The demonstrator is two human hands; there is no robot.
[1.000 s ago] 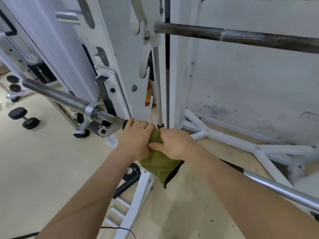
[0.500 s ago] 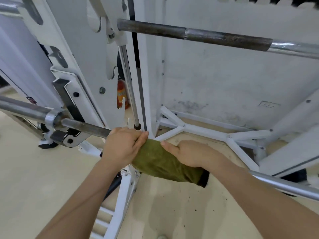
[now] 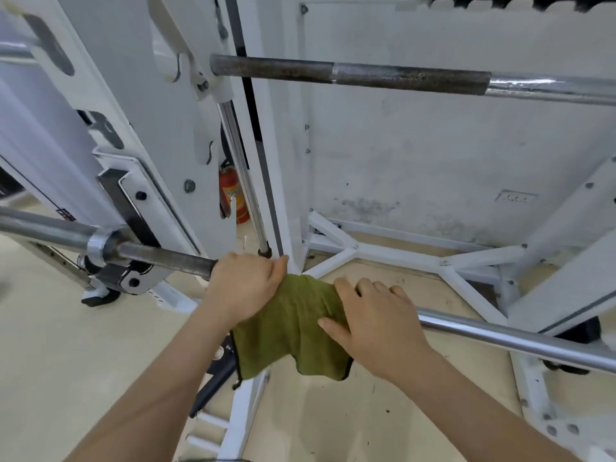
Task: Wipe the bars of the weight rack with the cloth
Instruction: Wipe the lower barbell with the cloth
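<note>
One view is given, from the head camera, and in it a green cloth (image 3: pixel 293 325) is seen draped over the lower bar (image 3: pixel 520 338) of the weight rack (image 3: pixel 393 253), between the two hands and hanging in loose folds below the bar. The left hand (image 3: pixel 245 285) is closed around the bar at the cloth's left edge, its fingers (image 3: pixel 280 266) curled over the top and pressed together, with cloth apparently caught beneath the palm. The right hand (image 3: pixel 376 323) is laid over the cloth's right part, its fingers (image 3: pixel 368 288) slightly spread across the bar and the thumb pressed against the fabric on the near side. The cloth is judged to be light, soft and limp, so it is best gathered around the bar and squeezed rather than held by a corner; the chrome length to the right looks smooth and likely slippery, while the darker length (image 3: pixel 166 258) to the left looks rougher and may drag at the fabric. Open bar is left to the right for sliding, up to the white frame there. To the left, travel is limited by the collar (image 3: pixel 103 245) and the bracket just beyond it. An upper bar (image 3: pixel 366 73) is seen well above, and a vertical guide rod (image 3: pixel 245 181) ends just behind the left hand, where knuckles could be knocked.
</note>
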